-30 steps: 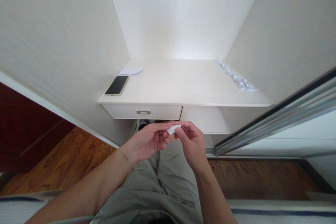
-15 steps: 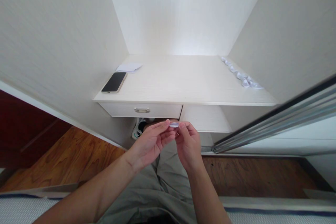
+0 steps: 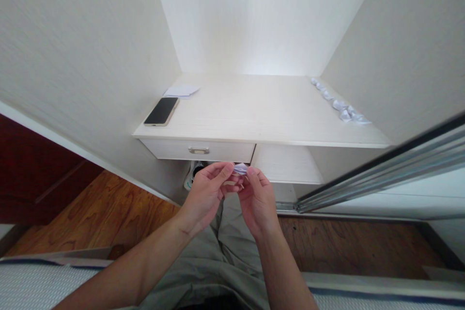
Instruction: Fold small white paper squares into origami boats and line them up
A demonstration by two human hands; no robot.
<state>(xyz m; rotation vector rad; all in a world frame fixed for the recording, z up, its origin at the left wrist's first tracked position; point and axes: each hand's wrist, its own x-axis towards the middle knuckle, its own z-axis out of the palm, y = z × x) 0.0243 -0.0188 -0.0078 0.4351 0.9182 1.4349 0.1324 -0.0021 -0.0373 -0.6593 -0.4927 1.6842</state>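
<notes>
A small folded piece of white paper (image 3: 240, 169) is held between my two hands, in front of the shelf edge. My left hand (image 3: 209, 191) pinches its left end between thumb and fingers. The right end is gripped by my right hand (image 3: 258, 196), also in a pinch. Several small folded paper pieces (image 3: 340, 105) lie in a row along the right side of the white shelf (image 3: 250, 106). At the shelf's back left rest flat white paper sheets (image 3: 181, 91).
A smartphone (image 3: 162, 111) lies at the shelf's left front. Below are a drawer with a metal handle (image 3: 198, 150) and an open compartment (image 3: 286, 164). A sliding-door track (image 3: 381, 164) runs along the right. A shoe (image 3: 189, 177) is partly visible under the drawer.
The paper between my fingers has turned and shows more of its folded face. My hands have shifted slightly, and the whole view has moved a little.
</notes>
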